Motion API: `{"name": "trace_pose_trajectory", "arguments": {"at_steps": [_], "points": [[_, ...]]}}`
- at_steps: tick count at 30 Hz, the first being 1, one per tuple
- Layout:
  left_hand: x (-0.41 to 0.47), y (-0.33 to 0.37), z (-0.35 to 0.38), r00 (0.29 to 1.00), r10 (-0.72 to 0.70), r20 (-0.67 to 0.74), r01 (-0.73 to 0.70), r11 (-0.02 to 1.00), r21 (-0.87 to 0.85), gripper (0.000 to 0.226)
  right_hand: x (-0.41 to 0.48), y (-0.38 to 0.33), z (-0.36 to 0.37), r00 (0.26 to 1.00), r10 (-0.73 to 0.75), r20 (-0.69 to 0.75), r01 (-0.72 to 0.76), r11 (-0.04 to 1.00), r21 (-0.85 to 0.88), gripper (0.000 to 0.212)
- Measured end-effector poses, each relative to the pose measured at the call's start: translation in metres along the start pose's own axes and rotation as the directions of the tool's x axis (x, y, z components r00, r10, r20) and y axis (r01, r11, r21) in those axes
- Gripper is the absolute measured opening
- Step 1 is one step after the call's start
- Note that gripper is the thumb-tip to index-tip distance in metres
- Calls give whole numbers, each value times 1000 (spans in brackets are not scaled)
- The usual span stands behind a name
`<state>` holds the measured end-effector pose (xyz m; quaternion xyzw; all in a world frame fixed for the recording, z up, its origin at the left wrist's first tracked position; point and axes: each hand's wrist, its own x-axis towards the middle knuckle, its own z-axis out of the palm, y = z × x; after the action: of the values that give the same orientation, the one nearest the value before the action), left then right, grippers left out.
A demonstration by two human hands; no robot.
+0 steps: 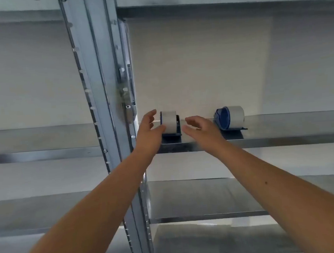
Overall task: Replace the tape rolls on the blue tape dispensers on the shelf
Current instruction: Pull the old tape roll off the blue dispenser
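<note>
Two blue tape dispensers stand on a metal shelf (281,140), each carrying a pale grey tape roll. The left dispenser (171,135) shows its roll (169,121) face-on. The right dispenser (224,118) is turned so its blue side shows, with its roll (236,115) behind. My left hand (149,129) is at the left side of the left roll, fingers spread, thumb touching or nearly touching it. My right hand (199,127) hovers just right of that roll with fingers apart, holding nothing.
A galvanised upright post (104,91) with slots runs down just left of my left hand. Another shelf (208,216) lies below, and the underside of a higher shelf (213,4) is above. A pale wall is behind the shelving.
</note>
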<state>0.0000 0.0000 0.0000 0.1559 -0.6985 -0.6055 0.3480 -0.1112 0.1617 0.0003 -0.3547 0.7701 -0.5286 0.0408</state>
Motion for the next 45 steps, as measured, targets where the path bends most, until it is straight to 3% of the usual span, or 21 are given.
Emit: {"name": "trace_pose_trajectory", "arguments": {"at_steps": [8, 10, 13, 16, 25, 31, 35, 39, 42, 45], "points": [[25, -13, -2, 996, -43, 79, 30, 986, 162, 68, 22, 7, 9, 988, -59, 146, 108, 929, -354, 46], [26, -13, -1, 997, -57, 46, 45, 971, 237, 57, 25, 8, 8, 981, -59, 187, 131, 907, -399, 48], [29, -14, 1, 997, -53, 52, 37, 965, 261, 11, 30, 10, 7, 966, -69, 250, 182, 867, -463, 42], [28, -11, 2, 996, -55, 75, 32, 961, 276, 7, 34, 13, 7, 955, -105, 277, 242, 816, -525, 34], [54, 21, 8, 999, -53, 6, 51, 980, 193, 15, 37, 15, 1, 904, -224, 364, 415, 663, -623, 40], [79, 47, 13, 997, -76, -26, 78, 995, 63, 21, 39, 13, -1, 881, -197, 430, 454, 604, -655, 44], [86, 52, 19, 991, -132, -29, 133, 991, 28, 17, 39, 13, -2, 898, -166, 408, 403, 684, -608, 47], [86, 47, 19, 988, -152, -42, 152, 988, 10, 19, 46, 8, 0, 956, -84, 281, 185, 917, -354, 36], [86, 45, 20, 990, -136, -49, 135, 991, -10, 19, 58, 0, 6, 974, -71, 215, 152, 911, -383, 34], [88, 43, 22, 990, -131, -42, 130, 991, -28, 19, 69, -11, 9, 997, -64, -39, 48, 941, -335, 48]]}}
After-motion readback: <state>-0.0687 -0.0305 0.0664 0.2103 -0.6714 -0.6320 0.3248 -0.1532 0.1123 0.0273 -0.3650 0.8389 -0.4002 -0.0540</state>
